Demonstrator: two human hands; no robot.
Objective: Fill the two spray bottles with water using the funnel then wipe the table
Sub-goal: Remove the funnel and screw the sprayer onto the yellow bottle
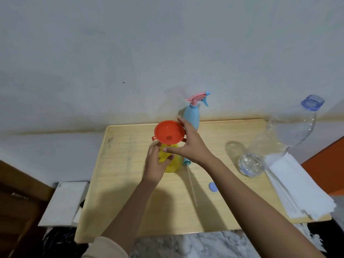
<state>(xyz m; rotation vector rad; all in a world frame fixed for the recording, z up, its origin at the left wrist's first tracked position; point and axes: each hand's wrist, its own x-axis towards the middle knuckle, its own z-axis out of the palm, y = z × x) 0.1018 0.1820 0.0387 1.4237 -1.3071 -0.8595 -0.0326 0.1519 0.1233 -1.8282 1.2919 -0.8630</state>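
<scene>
An orange funnel (169,134) sits in the neck of the yellow spray bottle (172,162), which stands mid-table. My left hand (157,162) grips the yellow bottle's upper body. My right hand (188,144) holds the funnel's right rim, thumb below and fingers above. Behind them stands the blue spray bottle (191,119) with its pink and blue trigger head on. A loose spray head with a long dip tube (191,184) lies on the table, partly hidden by my right wrist. At the right, two clear water bottles are open: a large one (290,131) and a smaller one (250,164).
A blue bottle cap (212,187) lies on the wooden table (121,183). A stack of white paper towels (297,187) covers the table's right edge. A white box (63,202) sits lower at the left. The wall runs right behind the table.
</scene>
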